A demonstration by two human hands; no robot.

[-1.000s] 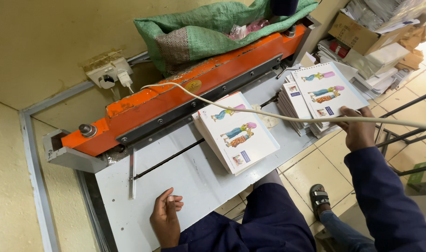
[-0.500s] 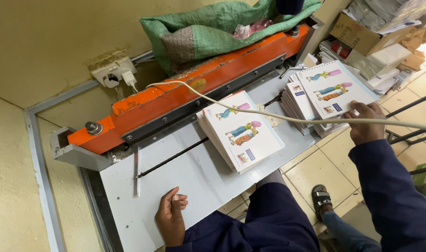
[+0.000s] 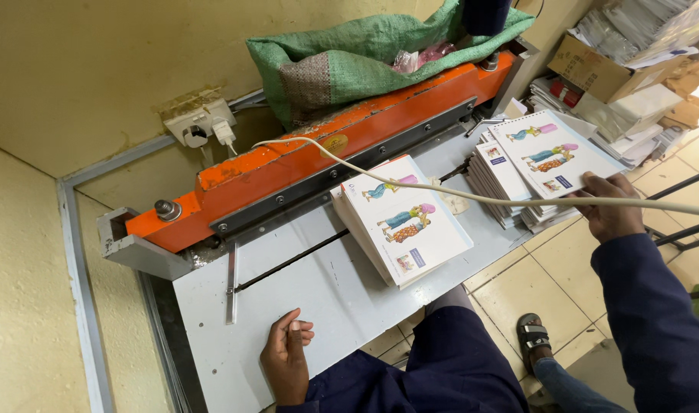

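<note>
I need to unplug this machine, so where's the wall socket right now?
In the head view, the white wall socket is at upper left on the yellow wall, just above the left end of the orange machine and left of the green sack.

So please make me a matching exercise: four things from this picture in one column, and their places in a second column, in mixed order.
Things:
1. left hand
2. right hand
3. green sack
4. white plug

Places:
A. in the wall socket
B. on top of the orange machine
C. flat on the grey table, near its front edge
D. at the stack of booklets on the right

Pairs: 1-C, 2-D, 3-B, 4-A
</note>
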